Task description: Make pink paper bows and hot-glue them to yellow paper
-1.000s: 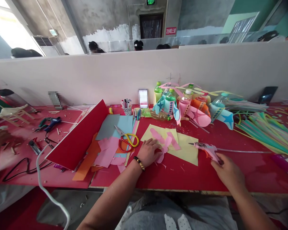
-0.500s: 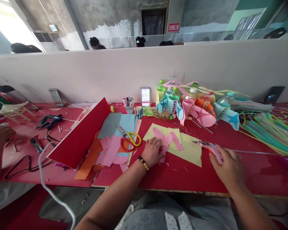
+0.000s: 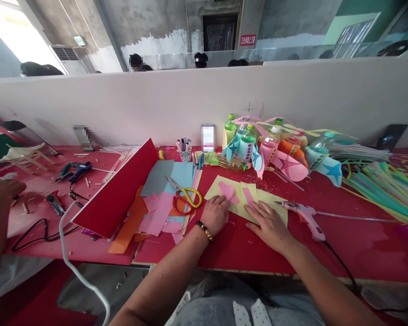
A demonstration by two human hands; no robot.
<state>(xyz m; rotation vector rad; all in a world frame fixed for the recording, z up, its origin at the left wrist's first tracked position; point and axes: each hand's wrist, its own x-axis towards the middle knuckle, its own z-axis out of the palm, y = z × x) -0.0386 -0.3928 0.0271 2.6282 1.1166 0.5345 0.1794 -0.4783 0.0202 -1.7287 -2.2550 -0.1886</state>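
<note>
My left hand rests on the near end of a pink foam cut-out, which lies on a pale yellow paper sheet. My right hand lies flat on that sheet with its fingers spread, holding nothing. A pink strip sits just beyond those fingertips. To the right of my right hand, a pink hot glue gun lies on the table, untouched. Yellow-handled scissors rest on coloured paper left of my left hand.
A co-worker's hand is at the far left, above a red table scattered with wooden sticks and tools. A folded red board stands near paper scraps. Decorated plastic bottles and coloured straws lie beyond.
My right hand has let go of the glue gun and moved left onto the yellow sheet. The glue gun now lies lower and tilted. My left hand stays on the pink cut-out.
</note>
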